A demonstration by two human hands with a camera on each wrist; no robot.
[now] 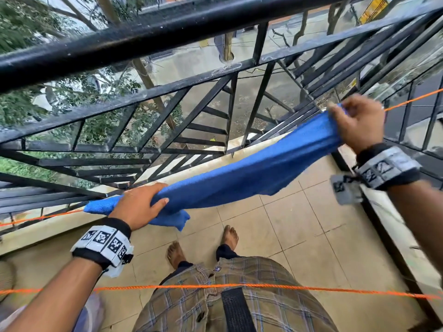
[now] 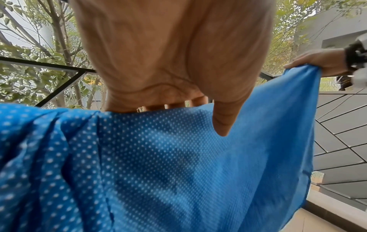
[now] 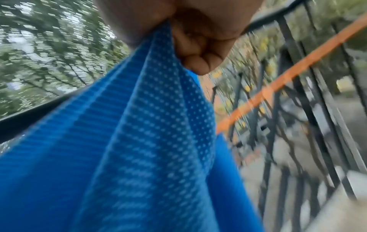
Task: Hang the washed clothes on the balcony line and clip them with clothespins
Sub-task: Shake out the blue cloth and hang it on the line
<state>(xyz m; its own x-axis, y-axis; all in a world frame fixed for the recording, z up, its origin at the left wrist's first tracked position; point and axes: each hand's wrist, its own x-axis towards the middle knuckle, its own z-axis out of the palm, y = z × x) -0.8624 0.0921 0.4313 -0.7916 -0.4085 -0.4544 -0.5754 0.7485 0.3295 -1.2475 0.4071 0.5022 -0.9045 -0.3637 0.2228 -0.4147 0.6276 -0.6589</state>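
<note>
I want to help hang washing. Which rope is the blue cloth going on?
Find the black railing. Two orange ropes cross the balcony; it's the far rope, beside the railing, where both hands hold the blue cloth. The near rope, by the person's legs, is bare.

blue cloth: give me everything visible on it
The blue cloth is a plain bright-blue fabric; close up its weave shows a grid of fine pale dots and, along one edge, ribbed bands. It is stretched lengthwise and draped over the far orange line, by the black railing, hanging down both sides. The left hand grips its bunched left end, the right hand pinches the right end. No clothespin shows on it.
</note>
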